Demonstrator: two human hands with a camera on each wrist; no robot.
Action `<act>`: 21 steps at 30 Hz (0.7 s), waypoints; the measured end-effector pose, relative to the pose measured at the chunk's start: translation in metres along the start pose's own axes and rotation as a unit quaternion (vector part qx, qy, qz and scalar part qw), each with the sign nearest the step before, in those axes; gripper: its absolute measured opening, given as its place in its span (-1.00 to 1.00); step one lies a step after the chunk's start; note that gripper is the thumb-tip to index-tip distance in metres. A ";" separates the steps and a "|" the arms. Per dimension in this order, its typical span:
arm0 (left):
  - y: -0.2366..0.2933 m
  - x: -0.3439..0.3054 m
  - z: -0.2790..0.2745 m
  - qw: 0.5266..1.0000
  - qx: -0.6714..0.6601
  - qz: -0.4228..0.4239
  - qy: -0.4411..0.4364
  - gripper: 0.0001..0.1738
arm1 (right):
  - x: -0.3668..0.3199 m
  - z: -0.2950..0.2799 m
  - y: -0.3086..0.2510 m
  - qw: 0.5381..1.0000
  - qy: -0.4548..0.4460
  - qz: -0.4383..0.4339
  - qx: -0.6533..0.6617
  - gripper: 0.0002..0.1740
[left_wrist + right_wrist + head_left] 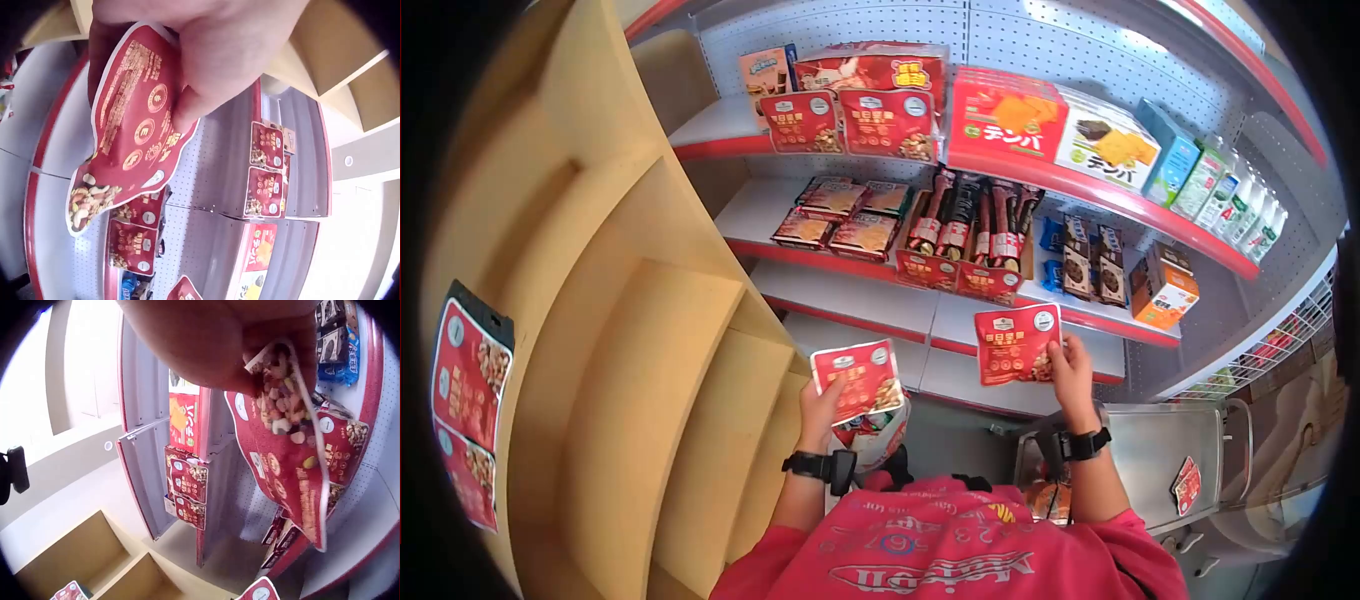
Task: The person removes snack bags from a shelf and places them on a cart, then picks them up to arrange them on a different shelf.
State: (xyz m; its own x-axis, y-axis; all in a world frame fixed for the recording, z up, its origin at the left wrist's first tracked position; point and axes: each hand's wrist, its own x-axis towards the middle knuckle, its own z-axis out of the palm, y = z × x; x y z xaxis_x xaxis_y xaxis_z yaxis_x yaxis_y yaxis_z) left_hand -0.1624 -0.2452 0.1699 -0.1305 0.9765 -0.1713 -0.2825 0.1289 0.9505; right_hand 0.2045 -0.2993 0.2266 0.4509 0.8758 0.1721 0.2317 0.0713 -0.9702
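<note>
My left hand [818, 412] pinches a red pouch of mixed nuts [860, 380] by its left edge, thumb across the printed front. In the left wrist view the same nut pouch [134, 119] hangs from the fingers, its pictured nuts at the lower corner. A matching red nut pouch [1017, 343] is gripped at its right edge by my right hand [1072, 375]. Seen from the right wrist, that pouch [281, 450] bends slightly below the hand. Both pouches are held up in front of the shelves, apart from each other.
Two similar pouches [888, 125] hang off the upper shelf front, beside cracker boxes [1007, 115]. Below lie flat snack packs [865, 235], stick snacks [960, 215] and cookie packs [1078, 260]. Wooden shelving [690, 300] curves along the left. A metal cart [1160, 440] stands at right.
</note>
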 end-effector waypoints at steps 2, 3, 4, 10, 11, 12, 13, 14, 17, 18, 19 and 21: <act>0.013 0.032 0.009 0.996 0.035 0.005 -0.083 -0.73 | 0.015 0.017 -0.020 1.000 0.010 -0.015 -0.009 -0.81; 0.014 0.049 0.009 0.996 0.035 0.005 -0.087 -0.73 | 0.024 0.028 -0.022 1.000 0.014 -0.016 -0.010 -0.81; 0.012 0.066 0.008 0.994 0.022 0.006 -0.103 -0.73 | 0.030 0.039 -0.023 0.999 0.027 -0.023 -0.041 -0.83; 0.003 0.136 -0.023 0.995 0.048 0.002 -0.084 -0.77 | 0.037 0.090 -0.022 0.998 0.035 -0.016 -0.044 -0.91; -0.001 0.147 -0.034 0.995 0.051 -0.003 -0.086 -0.77 | 0.037 0.090 -0.021 0.998 0.037 -0.011 -0.046 -0.91; 0.002 0.153 -0.040 0.996 0.069 -0.001 -0.057 -0.77 | 0.037 0.088 -0.021 0.998 0.037 -0.002 -0.051 -0.91; 0.004 0.160 -0.045 0.996 0.086 0.001 -0.029 -0.77 | 0.037 0.086 -0.021 0.998 0.036 0.006 -0.056 -0.91; 0.003 0.170 -0.051 0.996 0.089 -0.004 -0.012 -0.78 | 0.038 0.085 -0.024 0.998 0.047 0.005 -0.051 -0.92; -0.014 0.201 -0.065 0.992 0.119 0.022 0.016 -0.81 | 0.039 0.079 -0.025 0.994 0.054 0.016 -0.091 -0.92; -0.014 0.205 -0.063 0.996 0.090 0.007 0.016 -0.82 | 0.040 0.079 -0.021 0.994 0.054 0.018 -0.095 -0.92; -0.015 0.208 -0.061 0.996 0.089 0.002 0.016 -0.82 | 0.042 0.079 -0.016 0.991 0.063 0.005 -0.119 -0.93; -0.013 0.212 -0.055 0.989 0.136 0.038 0.042 -0.82 | 0.043 0.078 -0.014 0.987 0.073 -0.003 -0.146 -0.93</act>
State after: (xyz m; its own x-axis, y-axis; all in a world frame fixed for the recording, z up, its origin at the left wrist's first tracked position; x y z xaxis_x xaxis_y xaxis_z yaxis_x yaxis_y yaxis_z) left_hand -0.2388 -0.0497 0.1075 -0.2226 0.9691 -0.1064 -0.0049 0.1081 0.9941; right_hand 0.1537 -0.2259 0.2343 0.5639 0.7957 0.2211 0.4627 -0.0827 -0.8826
